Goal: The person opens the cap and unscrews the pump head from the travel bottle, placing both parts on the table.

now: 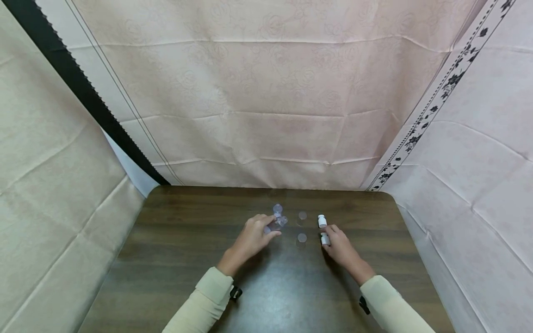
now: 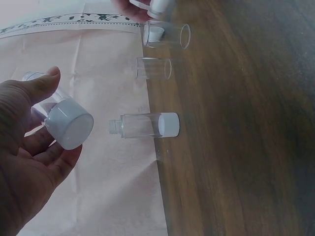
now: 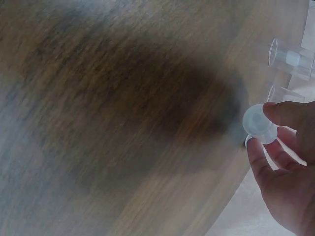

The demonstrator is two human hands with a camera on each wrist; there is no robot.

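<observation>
My left hand (image 1: 256, 232) grips a clear bottle (image 1: 275, 225) with a white base (image 2: 71, 125), tilted above the table. Just beyond it stands a second clear bottle (image 2: 140, 126) of the same kind, its narrow neck uncapped. At the right, my right hand (image 1: 342, 249) pinches a small white cap-like piece (image 3: 258, 123) between thumb and fingers. Its exact kind is not clear. A similar white piece (image 1: 322, 221) stands just past the right fingertips. Between the hands are two clear cylindrical covers (image 1: 302, 215) (image 2: 154, 69).
The brown wooden table (image 1: 175, 259) has rounded far corners. Pale cloth (image 1: 270, 101) hangs behind its far edge, and more cloth (image 1: 479, 185) hangs at the sides. Each wrist wears a dark strap-on device (image 1: 235, 292).
</observation>
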